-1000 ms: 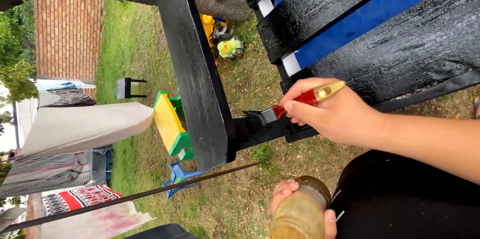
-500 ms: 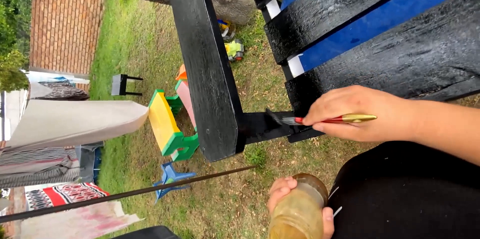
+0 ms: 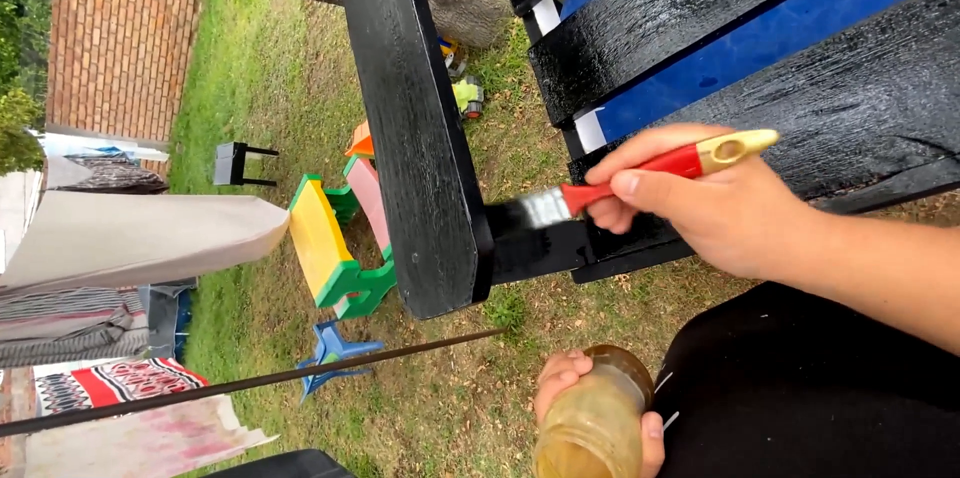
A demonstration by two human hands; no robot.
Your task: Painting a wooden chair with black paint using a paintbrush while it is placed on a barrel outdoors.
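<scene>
While a small green-and-yellow plastic bench sits on the grass left of the black-painted wooden bench, the left hand below that bench is wrapped around a cloudy glass jar. Further right, the right hand clamps a red-handled paintbrush, bristles touching a black crosspiece.

The brush bristles blend into the black bench, and the jar is cut off below.
</scene>
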